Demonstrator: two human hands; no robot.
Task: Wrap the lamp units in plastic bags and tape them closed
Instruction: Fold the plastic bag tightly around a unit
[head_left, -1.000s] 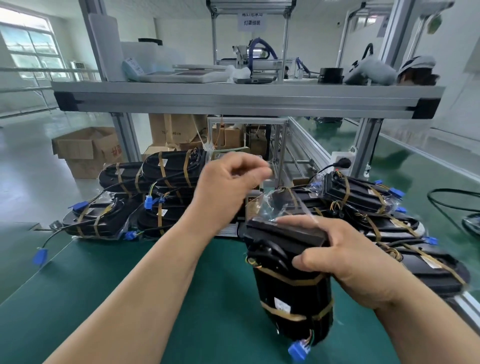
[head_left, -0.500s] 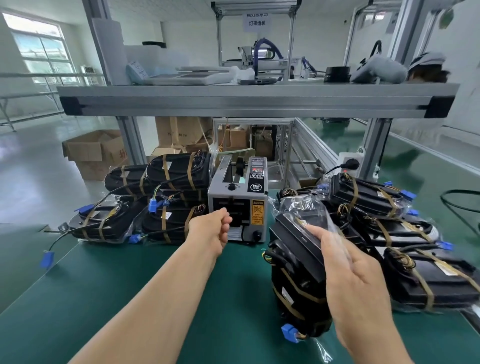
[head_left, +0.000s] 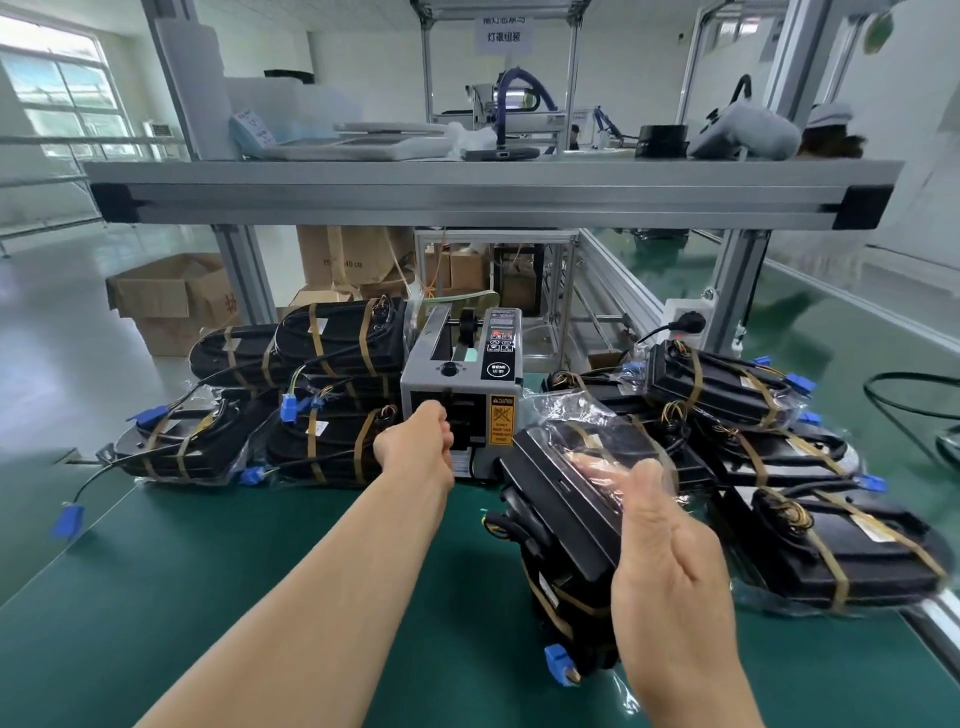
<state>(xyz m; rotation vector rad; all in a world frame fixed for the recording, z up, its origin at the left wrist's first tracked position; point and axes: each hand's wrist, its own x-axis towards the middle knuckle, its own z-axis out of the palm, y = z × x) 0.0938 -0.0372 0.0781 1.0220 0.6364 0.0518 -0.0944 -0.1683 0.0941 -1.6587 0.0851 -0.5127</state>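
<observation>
Two hands out: left hand (head_left: 418, 441) at tape dispenser (head_left: 467, 374), grip unclear; right hand (head_left: 670, 566) flat on lamp unit (head_left: 556, 512).

Bench layout around the tape dispenser (head_left: 460, 410)

The dispenser stood at the back middle of the table (head_left: 260, 597), beneath the overhead shelf (head_left: 467, 192). A left stack (head_left: 332, 395) of wrapped units lay just beside it, some resting on others, and a right pile (head_left: 779, 441) spread from its other side toward the table's near right edge. In front of the dispenser and slightly right, one lamp unit (head_left: 561, 519) stood on end in its plastic bag (head_left: 582, 415), with the right hand (head_left: 670, 571) flat against its upper side. The left hand (head_left: 415, 447) was at the dispenser's front opening. Cardboard boxes (head_left: 171, 301) sat on the floor behind the table, to the left.
</observation>
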